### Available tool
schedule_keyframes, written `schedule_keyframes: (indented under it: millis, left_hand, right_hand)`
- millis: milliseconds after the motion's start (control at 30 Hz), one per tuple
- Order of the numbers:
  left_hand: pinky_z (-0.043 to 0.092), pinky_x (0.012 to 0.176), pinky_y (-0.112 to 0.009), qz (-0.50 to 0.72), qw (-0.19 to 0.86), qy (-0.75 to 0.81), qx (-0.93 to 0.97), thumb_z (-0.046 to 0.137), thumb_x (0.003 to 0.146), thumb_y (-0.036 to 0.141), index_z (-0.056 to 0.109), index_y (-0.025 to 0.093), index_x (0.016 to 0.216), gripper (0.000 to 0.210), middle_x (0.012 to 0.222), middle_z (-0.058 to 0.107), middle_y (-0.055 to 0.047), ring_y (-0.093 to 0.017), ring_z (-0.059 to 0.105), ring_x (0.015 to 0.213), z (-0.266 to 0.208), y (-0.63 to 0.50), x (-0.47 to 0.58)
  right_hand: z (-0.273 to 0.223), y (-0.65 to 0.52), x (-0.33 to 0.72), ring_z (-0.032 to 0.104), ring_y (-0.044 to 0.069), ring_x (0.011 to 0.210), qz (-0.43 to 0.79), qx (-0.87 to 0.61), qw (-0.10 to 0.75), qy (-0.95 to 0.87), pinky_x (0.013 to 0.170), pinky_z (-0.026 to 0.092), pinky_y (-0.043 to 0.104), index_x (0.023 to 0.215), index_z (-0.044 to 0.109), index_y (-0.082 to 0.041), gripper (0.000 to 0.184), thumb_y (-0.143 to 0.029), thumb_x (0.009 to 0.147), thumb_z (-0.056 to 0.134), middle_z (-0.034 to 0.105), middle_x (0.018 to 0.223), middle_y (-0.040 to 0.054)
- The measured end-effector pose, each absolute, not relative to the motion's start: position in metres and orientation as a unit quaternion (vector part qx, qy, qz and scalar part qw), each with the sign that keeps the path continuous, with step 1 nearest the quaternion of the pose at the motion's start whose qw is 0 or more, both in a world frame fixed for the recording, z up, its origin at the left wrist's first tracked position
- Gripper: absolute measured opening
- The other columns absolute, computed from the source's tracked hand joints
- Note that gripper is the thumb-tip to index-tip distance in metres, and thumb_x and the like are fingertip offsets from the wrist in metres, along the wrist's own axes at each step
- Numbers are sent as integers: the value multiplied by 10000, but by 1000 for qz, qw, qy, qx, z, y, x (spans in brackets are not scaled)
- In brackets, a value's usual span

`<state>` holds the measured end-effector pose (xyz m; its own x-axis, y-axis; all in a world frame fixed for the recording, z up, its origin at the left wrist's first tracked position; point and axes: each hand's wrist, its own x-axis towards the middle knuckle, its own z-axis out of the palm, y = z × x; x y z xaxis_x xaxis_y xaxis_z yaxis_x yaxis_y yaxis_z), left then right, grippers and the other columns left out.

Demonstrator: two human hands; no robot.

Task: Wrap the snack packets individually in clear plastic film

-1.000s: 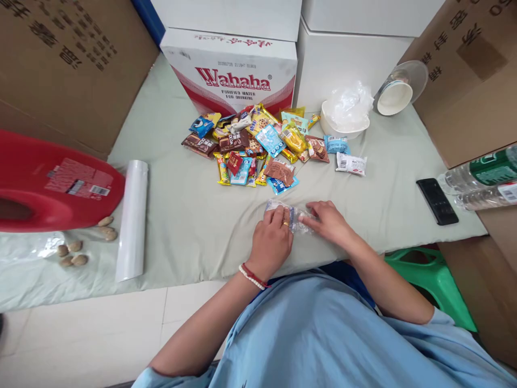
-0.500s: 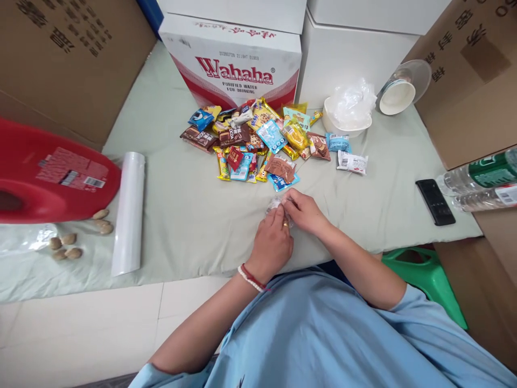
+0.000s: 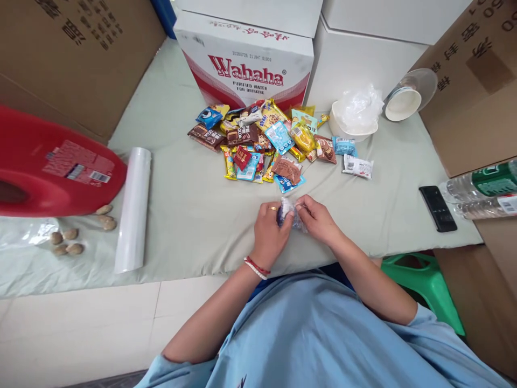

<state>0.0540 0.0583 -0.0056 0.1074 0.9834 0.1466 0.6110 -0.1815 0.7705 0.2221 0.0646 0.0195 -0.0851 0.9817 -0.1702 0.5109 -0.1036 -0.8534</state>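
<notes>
Between my two hands is a small bundle in crinkled clear plastic wrap, with a whitish top and a dark purple-blue part showing; what lies inside is hard to make out. My left hand, with a ring and a red-and-white bracelet, is closed around the bundle's left side. My right hand pinches the wrap at its right edge. Just beyond my fingers, a blue snack packet lies at the near edge of a heap of wrapped snacks. A white packet sits to the right of this heap.
A plastic film roll lies left, beside a red jug and several walnuts. At the back are a Wahaha carton and a white bowl holding plastic. A phone and bottles lie right; a green stool stands below.
My hands have moved slightly apart, and the bundle has turned so its dark purple-blue part shows. The whole view has shifted a little; the snacks lie as before.
</notes>
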Motion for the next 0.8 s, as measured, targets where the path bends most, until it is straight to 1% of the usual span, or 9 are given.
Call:
schedule_keyframes:
  millis: [67,167,267,367,433,500,600,700,800]
  left_hand:
    - [570,939,-411,350,242,554,716,629,1001,352,673,195,1169,234,1188,656,-138,-255,646,1075,-1,47,62]
    - [528,1004,-472,330,141,491,794,581,1020,242,700,223,1187,206,1281,680,-156,-293,623,1214,-3,30,72]
    - [509,1055,-512,295,121,406,857,536,988,137,692,232,1252,321,1367,693,-157,-303,610,1320,-11,19,80]
    - [438,1201,-588,320,184,323,872,544,883,128,668,176,1275,414,1450,647,-191,-327,515,1471,-15,13,80]
    - [366,1275,-617,356,243,280,858,536,805,118,665,168,1200,419,1365,694,-178,-321,479,1513,-13,14,74]
    - [346,1301,-615,377,290,248,844,514,771,95,651,196,1093,364,1256,743,-133,-299,490,1515,-9,17,65]
    - [374,1296,-599,377,333,213,838,490,779,62,604,218,980,279,1194,763,-99,-280,556,1467,-3,26,52]
    - [399,1287,-580,352,384,164,838,482,804,45,554,231,904,223,1044,769,-48,-258,660,1349,2,34,53]
    - [465,1243,-552,343,408,140,834,481,840,56,552,236,912,207,982,763,-29,-241,724,1234,8,36,60]
  right_hand:
    - [18,54,229,589,181,759,469,-615,322,-545,737,490,309,948,590,-232,297,-526,963,551,639,813,-2]
    - [15,37,236,664,206,859,602,-575,389,-394,800,566,352,984,645,-230,470,-692,925,585,708,941,45]
    - [13,27,241,704,220,948,671,-533,421,-297,855,589,359,1002,700,-218,546,-742,848,706,753,1019,71]
    - [11,25,244,710,196,1000,691,-514,425,-278,920,572,323,1070,729,-218,487,-591,790,870,773,1078,52]
    - [9,26,246,706,173,1028,701,-504,425,-272,961,552,297,1126,732,-221,486,-540,796,893,773,1104,34]
    - [7,26,247,697,157,1049,706,-492,434,-266,976,539,278,1155,732,-223,498,-521,796,906,768,1123,21]
    - [2,24,247,692,155,968,721,-471,451,-234,868,566,276,1140,736,-222,538,-558,762,922,763,1074,12]
    - [-5,22,248,677,148,884,735,-450,470,-192,753,552,251,1095,749,-215,560,-589,723,937,760,1010,14]
    - [-11,22,253,678,146,879,728,-450,483,-184,751,546,245,1100,759,-227,551,-561,710,957,757,991,5]
